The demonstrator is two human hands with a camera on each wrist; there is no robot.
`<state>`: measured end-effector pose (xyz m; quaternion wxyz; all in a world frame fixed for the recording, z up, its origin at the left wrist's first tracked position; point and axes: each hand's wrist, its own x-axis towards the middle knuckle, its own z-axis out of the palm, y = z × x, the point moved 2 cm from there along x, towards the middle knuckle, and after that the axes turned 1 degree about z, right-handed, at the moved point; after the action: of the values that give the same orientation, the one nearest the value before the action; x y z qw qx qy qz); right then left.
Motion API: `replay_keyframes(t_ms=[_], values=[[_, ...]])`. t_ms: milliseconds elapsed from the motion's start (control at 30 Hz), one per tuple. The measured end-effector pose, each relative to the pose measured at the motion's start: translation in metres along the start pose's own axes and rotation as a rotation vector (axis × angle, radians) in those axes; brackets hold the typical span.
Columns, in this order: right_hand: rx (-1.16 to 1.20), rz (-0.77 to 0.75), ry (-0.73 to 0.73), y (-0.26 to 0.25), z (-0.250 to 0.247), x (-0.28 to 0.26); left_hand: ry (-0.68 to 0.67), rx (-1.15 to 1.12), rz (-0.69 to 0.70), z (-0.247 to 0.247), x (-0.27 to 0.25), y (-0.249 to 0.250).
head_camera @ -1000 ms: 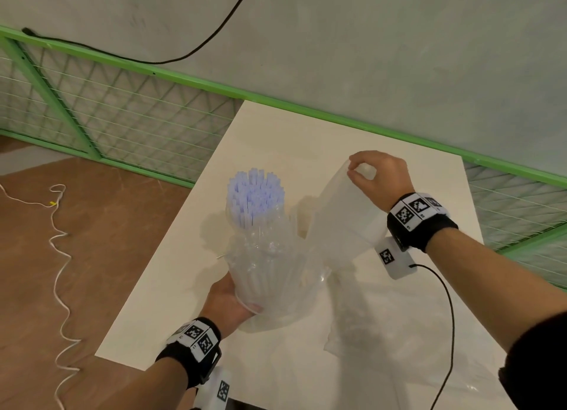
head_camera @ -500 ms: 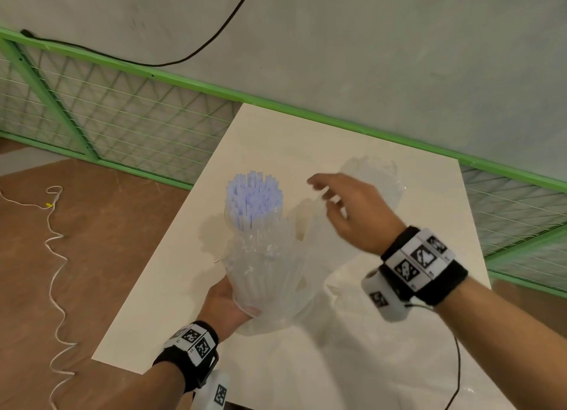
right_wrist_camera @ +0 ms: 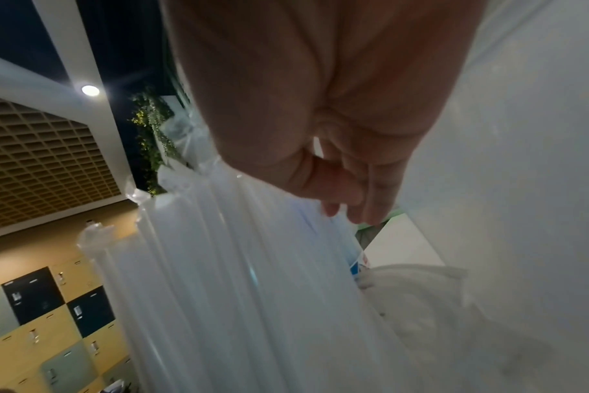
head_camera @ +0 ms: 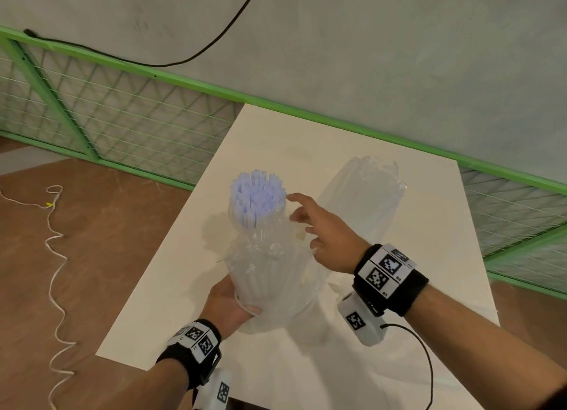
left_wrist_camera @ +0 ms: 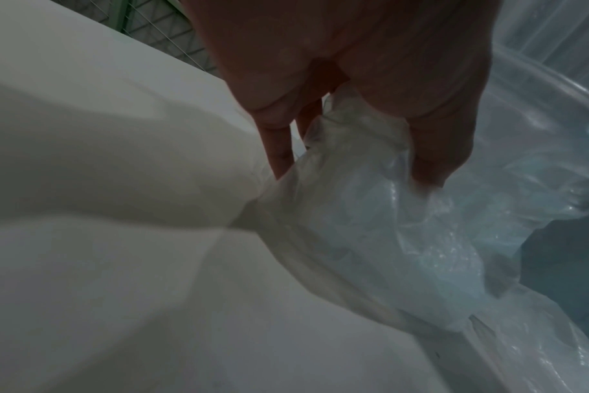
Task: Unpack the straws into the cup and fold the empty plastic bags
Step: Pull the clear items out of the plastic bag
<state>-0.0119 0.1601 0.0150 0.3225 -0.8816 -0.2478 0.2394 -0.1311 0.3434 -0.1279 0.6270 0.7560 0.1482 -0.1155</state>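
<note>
Straws half out of bag, over white desk (head_camera: 184, 290).
Left hand (head_camera: 228, 307) gripped crinkled clear bag (head_camera: 267, 274); right hand (head_camera: 326, 231) spread, empty, beside bluish straws (head_camera: 256, 195); cup (head_camera: 365, 195) probably clear plastic.

straws (head_camera: 257, 195): pale matt plastic, each in a thin clear glossy wrapper. cup (head_camera: 270, 287) in my left hand (head_camera: 228, 307): clear glossy plastic, crinkled film bunched around it. plastic bag (head_camera: 365, 195) on the desk (head_camera: 171, 311): thin clear film, wrinkled, shiny highlights. desk top is smooth, matt, off-white, laminate look. floor (head_camera: 101, 225): brown, wood look, low sheen. railing (head_camera: 46, 93): green painted metal with wire mesh. wall (head_camera: 399, 57): grey, matt, slightly rough. wristbands: black cloth with matt printed marker tags. cable (head_camera: 58, 265) on the floor: white, smooth.
</note>
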Motion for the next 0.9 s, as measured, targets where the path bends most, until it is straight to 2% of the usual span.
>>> replay_keyframes(t_ms=[167,333,400,533,633,900], values=[[0.072,-0.048,-0.042,0.008,-0.003,-0.017,0.01,0.019,-0.024,0.0,0.003,-0.005],[0.168,-0.026,-0.112,0.006,0.002,-0.041,0.062,0.082,-0.034,-0.002,0.009,-0.017],[0.187,-0.056,-0.028,0.004,0.009,-0.048,0.065,0.093,-0.037,-0.001,0.008,-0.015],[0.237,-0.14,0.231,-0.001,0.025,-0.052,0.058,0.097,-0.02,0.0,0.006,-0.009],[0.267,-0.158,0.352,-0.002,0.033,-0.051,0.058,0.042,-0.019,0.001,0.004,-0.007],[0.324,-0.143,0.519,-0.01,0.049,-0.05,0.062,-0.002,-0.021,0.002,0.006,-0.011]])
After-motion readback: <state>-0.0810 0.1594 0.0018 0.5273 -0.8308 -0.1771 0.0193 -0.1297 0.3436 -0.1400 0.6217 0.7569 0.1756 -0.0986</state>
